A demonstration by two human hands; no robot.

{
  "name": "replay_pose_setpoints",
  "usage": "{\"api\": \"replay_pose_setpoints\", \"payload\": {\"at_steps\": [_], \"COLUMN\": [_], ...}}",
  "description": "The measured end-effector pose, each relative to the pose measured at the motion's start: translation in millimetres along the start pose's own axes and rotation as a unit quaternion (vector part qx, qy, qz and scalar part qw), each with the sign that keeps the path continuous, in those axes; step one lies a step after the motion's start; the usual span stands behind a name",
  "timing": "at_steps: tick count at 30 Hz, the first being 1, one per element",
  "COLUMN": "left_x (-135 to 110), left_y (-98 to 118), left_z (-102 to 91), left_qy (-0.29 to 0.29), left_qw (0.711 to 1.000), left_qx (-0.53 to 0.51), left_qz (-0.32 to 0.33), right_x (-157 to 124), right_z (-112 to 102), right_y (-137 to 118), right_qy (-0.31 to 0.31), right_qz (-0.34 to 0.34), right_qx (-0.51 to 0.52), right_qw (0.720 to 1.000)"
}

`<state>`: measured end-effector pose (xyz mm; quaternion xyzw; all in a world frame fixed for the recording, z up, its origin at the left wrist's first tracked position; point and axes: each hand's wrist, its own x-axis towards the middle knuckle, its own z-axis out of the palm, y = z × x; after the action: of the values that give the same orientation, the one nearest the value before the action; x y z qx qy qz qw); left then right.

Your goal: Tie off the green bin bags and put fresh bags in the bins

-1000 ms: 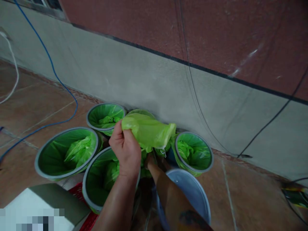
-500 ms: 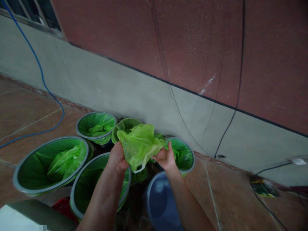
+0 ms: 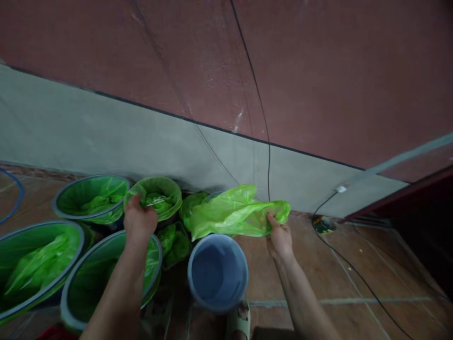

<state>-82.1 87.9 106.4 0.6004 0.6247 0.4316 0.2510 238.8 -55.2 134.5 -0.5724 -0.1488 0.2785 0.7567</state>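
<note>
My right hand [image 3: 279,236] pinches one end of a thin light-green plastic bag [image 3: 230,212]. The bag stretches out sideways to the left, above the far rim of an unlined grey-blue bucket [image 3: 218,295]. My left hand [image 3: 139,218] is off the bag, with thumb and a finger apart, over the near left edge of a small bin lined with green plastic [image 3: 173,186]. Its other fingers are partly hidden, and I see nothing held in it. Crumpled green plastic and white strips lie inside that small bin.
More green-lined bins stand at left: one by the wall [image 3: 90,219], a large one [image 3: 79,236] and another below my left arm [image 3: 67,307]. A black cable [image 3: 357,271] runs over the tiled floor at right. A blue hose [image 3: 19,193] lies far left.
My left hand has let go of the bag and moved left. The bag, bunched between both hands before, now hangs spread from my right hand. The view has swung right.
</note>
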Motion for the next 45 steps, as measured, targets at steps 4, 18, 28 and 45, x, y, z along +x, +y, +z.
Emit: {"api": "replay_pose_setpoints", "payload": {"at_steps": [4,18,28,45], "left_x": [-63.2,-116.7,-84.6,-108.5], "left_y": [69.5,88.0,86.2,103.2], "left_z": [51.6,100.5,74.4,78.6], "left_qy": [-0.261,-0.314,-0.252,-0.477], "left_qw": [0.941,0.924,0.951,0.848], "left_qx": [-0.163,0.102,0.101,-0.215], "left_qz": [0.140,0.193,0.146,0.078], "right_x": [-43.3,-4.4,35.0,-31.4], "right_z": [-9.6,-93.7,-139.2,-43.9], "right_y": [-5.0,-15.2,-13.3,18.5], "right_qy": [-0.172,-0.291,-0.024,-0.295], "right_qz": [0.019,-0.012,-0.097,-0.256], "right_qx": [-0.085,-0.311,-0.715,-0.549], "right_qw": [0.981,0.905,0.692,0.739]}}
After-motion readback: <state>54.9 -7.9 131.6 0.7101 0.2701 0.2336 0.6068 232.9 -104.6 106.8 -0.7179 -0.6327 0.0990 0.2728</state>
